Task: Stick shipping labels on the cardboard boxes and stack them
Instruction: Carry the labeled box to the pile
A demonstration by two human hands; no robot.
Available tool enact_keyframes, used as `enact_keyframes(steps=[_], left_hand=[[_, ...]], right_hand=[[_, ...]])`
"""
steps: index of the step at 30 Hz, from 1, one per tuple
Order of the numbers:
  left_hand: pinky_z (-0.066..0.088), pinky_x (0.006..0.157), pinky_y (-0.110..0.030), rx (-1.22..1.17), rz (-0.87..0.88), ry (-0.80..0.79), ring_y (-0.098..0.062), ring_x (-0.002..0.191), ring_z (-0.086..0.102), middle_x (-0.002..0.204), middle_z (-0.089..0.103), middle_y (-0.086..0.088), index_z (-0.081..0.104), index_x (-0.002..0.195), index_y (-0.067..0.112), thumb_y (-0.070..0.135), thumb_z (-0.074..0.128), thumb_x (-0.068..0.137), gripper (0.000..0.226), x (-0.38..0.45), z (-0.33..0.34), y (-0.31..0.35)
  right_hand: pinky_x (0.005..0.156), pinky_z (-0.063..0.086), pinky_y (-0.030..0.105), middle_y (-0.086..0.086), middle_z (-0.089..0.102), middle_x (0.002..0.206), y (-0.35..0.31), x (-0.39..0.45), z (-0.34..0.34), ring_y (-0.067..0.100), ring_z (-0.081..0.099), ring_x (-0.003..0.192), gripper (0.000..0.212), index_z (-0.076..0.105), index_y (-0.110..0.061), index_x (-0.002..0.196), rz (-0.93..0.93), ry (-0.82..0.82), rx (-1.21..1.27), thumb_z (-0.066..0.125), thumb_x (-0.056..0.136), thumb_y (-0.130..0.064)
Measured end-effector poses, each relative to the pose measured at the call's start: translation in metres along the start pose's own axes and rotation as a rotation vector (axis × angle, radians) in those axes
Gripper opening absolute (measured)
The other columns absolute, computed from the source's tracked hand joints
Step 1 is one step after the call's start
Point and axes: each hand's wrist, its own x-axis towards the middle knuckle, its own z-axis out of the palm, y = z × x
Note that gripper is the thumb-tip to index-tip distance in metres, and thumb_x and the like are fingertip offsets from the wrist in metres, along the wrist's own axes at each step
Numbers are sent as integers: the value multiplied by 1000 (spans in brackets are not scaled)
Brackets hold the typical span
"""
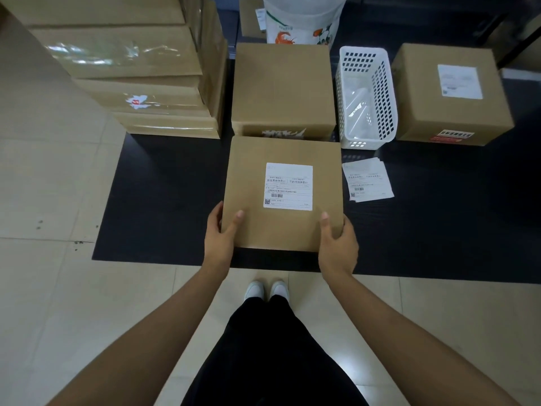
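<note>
A brown cardboard box [251, 183] sits in the middle of the black mat, with a white shipping label [288, 186] stuck on its top. My left hand [221, 238] grips its near left corner, thumb on top. Gripping the near right corner is my right hand [338, 244], thumb also on top. Loose shipping labels [367, 179] lie in a small pile on the mat just right of the box. Behind it stands an unlabelled box [282, 86]. At the far right a labelled box [450, 92] rests on the mat.
A white perforated plastic basket [366, 98] stands between the two back boxes. Several flat taped cartons [131, 68] are stacked at the back left. A white printed bag [301, 19] stands behind. The black mat [164, 200] lies on pale floor tiles; my feet [268, 290] are at its near edge.
</note>
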Motion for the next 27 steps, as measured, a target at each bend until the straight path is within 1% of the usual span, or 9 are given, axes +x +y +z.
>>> enact_keyframes(steps=[4, 8, 10, 14, 18, 20, 22, 24, 27], left_hand=[[49, 93, -27, -81, 4, 75, -10, 113, 56, 127, 57, 9, 47, 137, 23, 40, 70, 84, 60, -1, 4, 1], [50, 96, -33, -111, -3, 139, -10, 113, 57, 125, 59, 9, 51, 135, 23, 44, 72, 81, 62, -7, -2, 0], [50, 96, -32, -121, 4, 150, -10, 113, 57, 125, 59, 8, 51, 135, 22, 42, 72, 81, 61, -12, -10, 5], [49, 94, -29, -102, 107, 128, -11, 114, 56, 128, 58, 6, 49, 136, 20, 39, 70, 84, 60, -21, -25, 25], [49, 95, -32, -66, 210, 123, -12, 115, 56, 130, 57, 5, 46, 139, 20, 40, 67, 86, 60, -21, -30, 62], [49, 96, -33, -63, 252, 121, -12, 114, 56, 129, 58, 4, 48, 138, 20, 39, 68, 86, 59, -20, -27, 80], [49, 96, -32, -70, 275, 101, -12, 112, 57, 127, 59, 4, 49, 137, 19, 37, 69, 85, 58, -18, -19, 94], [48, 95, -29, -58, 280, 61, -12, 112, 57, 127, 59, 5, 49, 138, 19, 35, 69, 86, 58, -19, -5, 103], [47, 94, -27, -41, 276, -30, -10, 110, 56, 126, 58, 6, 49, 138, 21, 37, 68, 86, 58, -25, 28, 110]], right_hand=[[100, 47, 47, -1, 58, 132, 0, -2, 5, 19, 54, 119, 84, 49, -23, 137, 17, 52, 104, 45, 73, -77], [99, 49, 42, -4, 61, 126, -7, -10, 2, 14, 56, 115, 77, 56, -23, 132, -20, 81, 149, 55, 73, -73], [97, 50, 41, -5, 63, 122, -14, -13, 1, 13, 58, 112, 75, 59, -24, 129, -37, 88, 173, 58, 72, -72], [98, 49, 40, -6, 64, 120, -39, -16, -6, 12, 58, 111, 71, 61, -25, 127, -58, 82, 223, 63, 71, -69], [97, 49, 39, -7, 64, 119, -72, -19, -16, 13, 58, 108, 66, 61, -28, 126, -72, 96, 278, 65, 73, -67], [93, 50, 36, -9, 65, 116, -85, -19, -25, 13, 59, 104, 61, 63, -28, 124, -61, 109, 307, 65, 75, -64], [88, 50, 33, -11, 65, 110, -90, -19, -36, 12, 59, 97, 54, 64, -28, 119, -41, 134, 334, 65, 77, -63], [84, 50, 33, -12, 65, 104, -88, -17, -50, 12, 60, 93, 48, 65, -31, 113, -22, 179, 352, 65, 77, -62], [83, 50, 35, -13, 61, 99, -75, -10, -79, 11, 58, 93, 46, 63, -33, 114, 21, 242, 364, 63, 78, -62]])
